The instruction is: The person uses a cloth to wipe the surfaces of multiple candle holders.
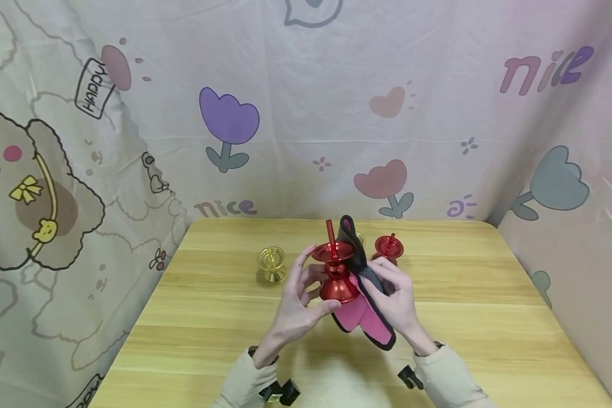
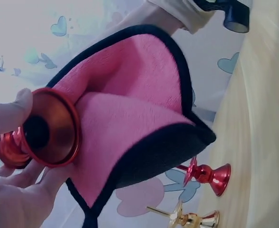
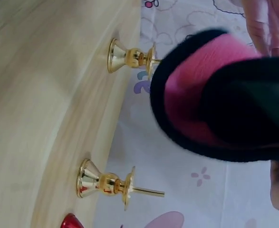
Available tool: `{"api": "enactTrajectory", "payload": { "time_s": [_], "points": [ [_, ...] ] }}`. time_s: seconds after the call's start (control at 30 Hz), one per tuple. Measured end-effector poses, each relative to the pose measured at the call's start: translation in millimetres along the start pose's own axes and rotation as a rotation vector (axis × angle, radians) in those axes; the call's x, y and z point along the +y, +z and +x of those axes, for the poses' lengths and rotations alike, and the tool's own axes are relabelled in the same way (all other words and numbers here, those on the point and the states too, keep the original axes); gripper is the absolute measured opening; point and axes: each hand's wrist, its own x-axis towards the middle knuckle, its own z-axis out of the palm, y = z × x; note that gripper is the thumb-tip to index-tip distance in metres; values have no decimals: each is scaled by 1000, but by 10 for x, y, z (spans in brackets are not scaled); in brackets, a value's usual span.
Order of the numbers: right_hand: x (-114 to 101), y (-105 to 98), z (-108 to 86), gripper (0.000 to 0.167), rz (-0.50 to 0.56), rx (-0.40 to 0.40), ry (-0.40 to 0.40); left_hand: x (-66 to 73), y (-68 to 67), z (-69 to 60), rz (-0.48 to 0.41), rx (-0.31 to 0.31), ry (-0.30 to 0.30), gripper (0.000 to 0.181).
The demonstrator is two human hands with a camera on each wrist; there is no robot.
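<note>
My left hand grips a red metallic candle holder above the table, its spike upward. In the left wrist view the holder's hollow base faces the camera, with thumb and fingers of the left hand around it. My right hand pinches a folded pink cloth with black edging and a dark back. This cloth lies against the holder's side. In the right wrist view the cloth covers much of the right side.
On the wooden table, a gold candle holder stands to the left. A second red holder stands behind my right hand. Another gold holder shows in the right wrist view, mostly hidden behind the cloth in the head view.
</note>
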Motion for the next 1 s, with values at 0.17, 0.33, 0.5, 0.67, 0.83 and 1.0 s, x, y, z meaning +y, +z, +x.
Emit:
{"api": "enactTrajectory", "payload": {
  "time_s": [0.17, 0.33, 0.5, 0.67, 0.83, 1.0],
  "points": [
    [1, 16, -35, 40, 22, 59, -27, 3, -4, 4, 93, -48, 17, 88],
    [7, 72, -23, 43, -61, 128, -158, 15, 29, -12, 251, -87, 44, 87],
    [5, 134, 11, 36, -171, 134, -267, 31, 88, -6, 254, -45, 61, 101],
    [5, 150, 17, 31, -185, 112, -283, 37, 118, 1, 188, 36, 14, 101],
    [-7, 115, 12, 39, -52, 100, -104, 47, 81, -4, 45, -30, -5, 93],
    [2, 108, 2, 39, -22, 109, -141, 57, 68, -17, -30, -91, -30, 88]
  ]
}}
